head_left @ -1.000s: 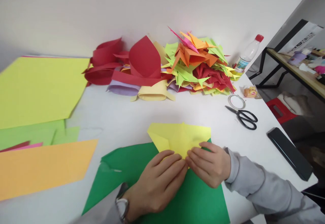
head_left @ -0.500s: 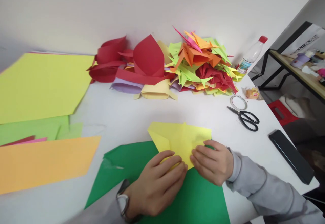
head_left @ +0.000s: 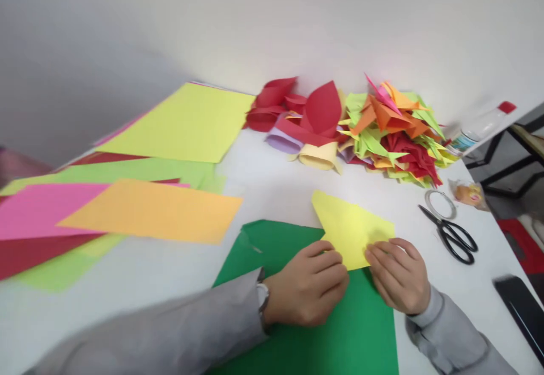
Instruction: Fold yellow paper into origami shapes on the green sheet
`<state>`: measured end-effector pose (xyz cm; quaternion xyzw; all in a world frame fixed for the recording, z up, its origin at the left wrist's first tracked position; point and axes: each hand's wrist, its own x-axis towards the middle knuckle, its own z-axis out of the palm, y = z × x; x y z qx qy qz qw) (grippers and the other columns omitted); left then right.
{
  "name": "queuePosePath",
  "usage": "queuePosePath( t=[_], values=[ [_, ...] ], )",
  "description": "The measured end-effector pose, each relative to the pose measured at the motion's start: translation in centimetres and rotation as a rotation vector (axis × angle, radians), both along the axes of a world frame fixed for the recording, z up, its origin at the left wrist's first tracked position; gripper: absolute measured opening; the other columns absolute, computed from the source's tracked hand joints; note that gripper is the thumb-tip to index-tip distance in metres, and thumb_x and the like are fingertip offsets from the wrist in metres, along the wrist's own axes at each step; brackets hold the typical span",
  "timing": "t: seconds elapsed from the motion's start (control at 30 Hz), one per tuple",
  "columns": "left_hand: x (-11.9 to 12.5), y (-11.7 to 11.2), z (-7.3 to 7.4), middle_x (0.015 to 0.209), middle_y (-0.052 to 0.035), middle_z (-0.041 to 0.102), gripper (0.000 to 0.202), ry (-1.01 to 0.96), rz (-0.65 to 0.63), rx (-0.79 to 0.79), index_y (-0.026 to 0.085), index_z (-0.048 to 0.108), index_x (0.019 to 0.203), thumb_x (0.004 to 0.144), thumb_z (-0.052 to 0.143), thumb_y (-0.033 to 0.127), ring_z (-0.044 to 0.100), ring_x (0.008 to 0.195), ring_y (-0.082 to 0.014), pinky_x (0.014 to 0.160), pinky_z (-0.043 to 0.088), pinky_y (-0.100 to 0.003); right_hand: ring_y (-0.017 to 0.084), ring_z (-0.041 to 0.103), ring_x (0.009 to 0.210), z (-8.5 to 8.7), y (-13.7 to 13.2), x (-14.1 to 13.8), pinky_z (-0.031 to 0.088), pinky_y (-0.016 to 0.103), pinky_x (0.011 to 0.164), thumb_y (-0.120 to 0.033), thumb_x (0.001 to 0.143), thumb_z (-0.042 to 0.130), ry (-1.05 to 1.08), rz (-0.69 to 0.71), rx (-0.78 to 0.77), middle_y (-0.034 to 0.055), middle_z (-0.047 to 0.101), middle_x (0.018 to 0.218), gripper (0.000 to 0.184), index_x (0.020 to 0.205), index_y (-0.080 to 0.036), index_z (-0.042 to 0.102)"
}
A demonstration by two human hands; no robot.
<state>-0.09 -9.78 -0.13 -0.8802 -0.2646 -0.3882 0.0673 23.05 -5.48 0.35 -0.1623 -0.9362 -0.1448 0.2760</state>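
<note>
White surface (head_left: 272,188) under it all, and there's the green sheet (head_left: 340,335) spread across it! Over its far edge sits the yellow paper (head_left: 355,225), left hand (head_left: 308,284) with fingers curled tight on its near left edge, right hand (head_left: 399,276) with fingers pinching the right side; black-handled scissors (head_left: 444,226) lie beyond, rightward.

Round swings the view to the left, bringing the whole orange sheet (head_left: 153,211) and a broad stretch of pink paper (head_left: 46,208) into sight, as the yellow paper (head_left: 352,225) now slopes down rightward and the left hand (head_left: 306,284) bends its fingers more tightly!
</note>
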Motion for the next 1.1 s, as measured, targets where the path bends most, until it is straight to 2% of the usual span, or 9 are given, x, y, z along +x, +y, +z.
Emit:
queuePosePath(
  t=[0.2, 0.37, 0.63, 0.77, 0.83, 0.97, 1.1],
  values=[
    [0.2, 0.3, -0.8, 0.063, 0.001, 0.047, 0.018, -0.012, 0.065, 0.075, 0.017, 0.057, 0.066, 0.082, 0.053, 0.012, 0.044, 0.063, -0.0135, 0.065, 0.041, -0.031, 0.022, 0.067, 0.092, -0.6, 0.1, 0.0, 0.049, 0.039, 0.084, -0.009, 0.088, 0.052, 0.009, 0.003, -0.025, 0.01, 0.074, 0.097, 0.027, 0.111, -0.013, 0.066],
    [0.1, 0.5, -0.9, 0.063, -0.0002, 0.05, 0.02, -0.057, 0.116, 0.116, 0.015, 0.06, 0.068, 0.085, 0.051, 0.011, 0.044, 0.064, -0.0136, 0.064, 0.039, -0.031, 0.022, 0.067, 0.094, -0.9, 0.3, 0.2, 0.048, 0.039, 0.085, -0.008, 0.087, 0.054, 0.034, -0.013, -0.032, 0.01, 0.073, 0.099, 0.034, 0.119, -0.015, 0.062],
    [0.0, 0.4, -0.9, 0.065, -0.0021, 0.053, 0.022, -0.102, 0.109, 0.113, 0.015, 0.061, 0.07, 0.089, 0.05, 0.013, 0.043, 0.064, -0.015, 0.062, 0.037, -0.032, 0.022, 0.067, 0.093, -0.6, -0.4, -0.6, 0.051, 0.038, 0.078, -0.009, 0.089, 0.051, 0.115, -0.095, 0.016, 0.0105, 0.073, 0.096, 0.033, 0.119, -0.016, 0.062],
    [0.0, 0.5, -0.8, 0.061, -0.0021, 0.051, 0.025, -0.171, 0.096, 0.143, 0.014, 0.059, 0.065, 0.088, 0.051, 0.01, 0.042, 0.063, -0.0155, 0.061, 0.036, -0.032, 0.022, 0.065, 0.091, -0.6, -0.6, -1.4, 0.051, 0.04, 0.078, -0.012, 0.085, 0.06, 0.113, -0.136, 0.013, 0.0107, 0.073, 0.097, 0.033, 0.118, -0.016, 0.061],
    [0.0, 0.7, -0.8, 0.06, -0.0015, 0.05, 0.026, -0.192, 0.102, 0.179, 0.015, 0.058, 0.063, 0.087, 0.051, 0.009, 0.041, 0.062, -0.0155, 0.061, 0.036, -0.032, 0.023, 0.065, 0.093, -0.8, -0.5, -1.7, 0.051, 0.041, 0.078, -0.009, 0.086, 0.056, 0.152, -0.141, 0.003, 0.0121, 0.072, 0.098, 0.033, 0.119, -0.014, 0.06],
    [-0.2, 1.1, -0.7, 0.06, -0.0007, 0.049, 0.028, -0.183, 0.082, 0.236, 0.015, 0.056, 0.063, 0.089, 0.049, 0.008, 0.042, 0.062, -0.0151, 0.06, 0.035, -0.032, 0.024, 0.063, 0.099, -1.4, -0.4, -2.5, 0.051, 0.042, 0.08, -0.013, 0.087, 0.057, 0.208, -0.189, -0.029, 0.0131, 0.07, 0.103, 0.042, 0.128, -0.016, 0.055],
    [-0.6, 1.5, -0.6, 0.062, -0.001, 0.051, 0.025, -0.184, 0.057, 0.208, 0.015, 0.059, 0.071, 0.092, 0.046, 0.01, 0.045, 0.063, -0.0152, 0.062, 0.038, -0.031, 0.024, 0.063, 0.099, -1.6, -0.2, -3.5, 0.051, 0.042, 0.081, -0.011, 0.091, 0.048, 0.237, -0.218, -0.027, 0.0132, 0.069, 0.104, 0.038, 0.128, -0.018, 0.055]
  ],
)
